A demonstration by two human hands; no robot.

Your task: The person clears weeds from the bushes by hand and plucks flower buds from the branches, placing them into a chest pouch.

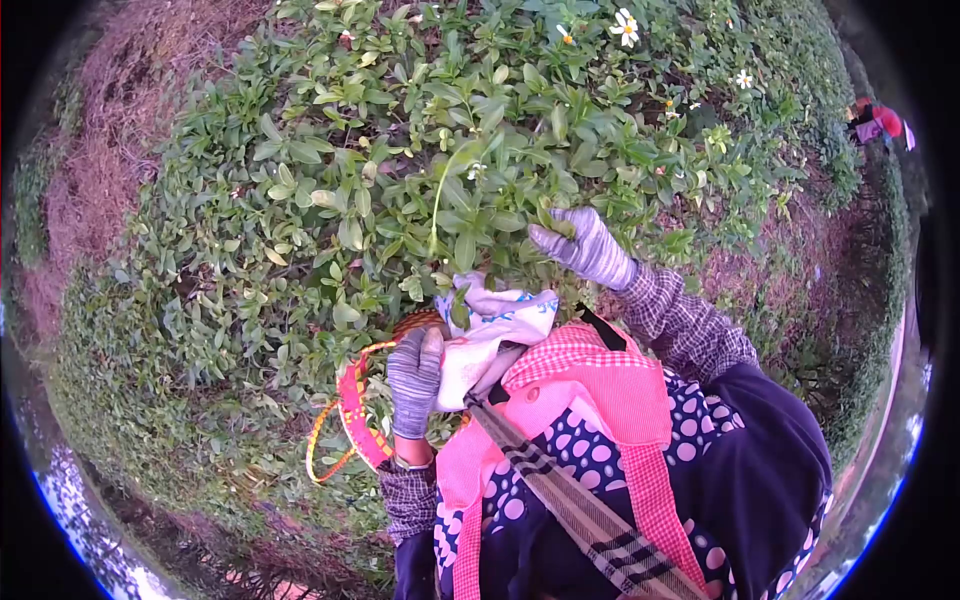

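My right hand point(590, 248), in a grey knitted glove, reaches over the green shrub point(350, 200), its fingertips bent together among the leaves; whether they pinch a leaf is too small to tell. Lower down, my left hand point(414, 380), gloved alike, has its fingers wrapped at the edge of a white cloth bag point(500, 335) with blue print. The bag hangs open at my waist, a few leaves at its mouth. Beside my left hand is a woven basket point(352, 400) with pink and yellow bands.
White flowers point(626, 28) stand at the top of the shrubs. Dry reddish brush point(120, 120) lies at the upper left. At the far right edge is a person in red point(885, 122). A checked strap point(540, 475) runs across my pink apron point(610, 400).
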